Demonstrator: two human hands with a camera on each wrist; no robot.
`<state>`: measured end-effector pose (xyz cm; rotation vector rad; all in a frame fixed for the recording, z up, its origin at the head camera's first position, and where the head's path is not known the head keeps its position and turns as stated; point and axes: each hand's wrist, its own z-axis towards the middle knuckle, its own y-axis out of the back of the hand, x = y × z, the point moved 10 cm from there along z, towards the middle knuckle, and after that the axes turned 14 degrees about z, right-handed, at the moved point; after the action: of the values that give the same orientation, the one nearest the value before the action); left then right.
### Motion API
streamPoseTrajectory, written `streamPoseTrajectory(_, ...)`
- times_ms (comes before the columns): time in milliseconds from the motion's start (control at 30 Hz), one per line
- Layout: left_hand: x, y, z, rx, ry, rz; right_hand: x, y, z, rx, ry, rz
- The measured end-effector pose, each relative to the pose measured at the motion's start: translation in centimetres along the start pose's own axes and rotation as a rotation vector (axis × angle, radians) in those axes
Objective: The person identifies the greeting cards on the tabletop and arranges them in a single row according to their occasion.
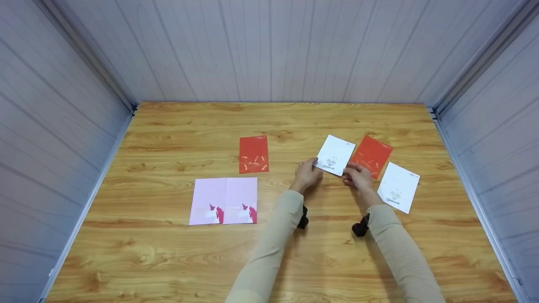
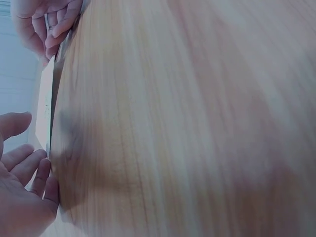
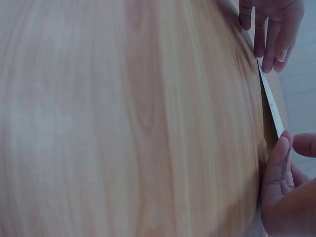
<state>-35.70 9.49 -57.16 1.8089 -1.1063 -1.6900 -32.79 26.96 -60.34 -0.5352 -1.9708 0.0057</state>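
A white card (image 1: 334,153) with a small printed drawing lies between the two hands, its near edge a little above the tabletop in both wrist views. My left hand (image 1: 307,174) touches its left corner; in the left wrist view that hand (image 2: 24,173) has its thumb apart from the fingers, which meet the card's edge (image 2: 45,106). At the near right corner, my right hand (image 1: 358,176) pinches the card between thumb and fingers. The right wrist view shows this hand (image 3: 289,185) at the end of the thin card (image 3: 270,98).
Just right of the held card lies a red card (image 1: 372,155), with another white card (image 1: 399,187) beyond it. Left of the hands are a red card (image 1: 254,154) and two pink cards (image 1: 208,195) side by side. Panel walls (image 1: 269,50) border the wooden table (image 1: 168,261).
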Motion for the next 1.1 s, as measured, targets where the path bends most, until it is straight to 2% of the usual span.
streamPoseTrajectory(200, 0.0, 0.3, -0.1, -0.016, -0.014, 0.019, 0.6, -0.4, -0.3, -0.012, 0.026, 0.007)
streamPoseTrajectory(367, 0.0, 0.5, -0.3, -0.034, -0.035, 0.044, 0.5, -0.5, -0.3, -0.013, 0.028, 0.098)
streamPoseTrajectory(467, 0.0, 0.6, -0.4, -0.052, -0.045, 0.03, 0.4, -0.6, -0.3, -0.007, 0.038, 0.123)
streamPoseTrajectory(733, 0.2, 0.9, -0.5, -0.105, -0.083, -0.07, 0.9, -1.4, -0.7, 0.056, 0.06, 0.108)
streamPoseTrajectory(900, 0.1, 1.2, -0.7, -0.13, -0.115, -0.074, 1.0, -1.5, -1.1, 0.079, 0.063, 0.103)
streamPoseTrajectory(1100, 0.3, 1.3, -1.0, -0.127, -0.106, -0.051, 1.0, -1.5, -1.7, 0.133, 0.074, 0.063)
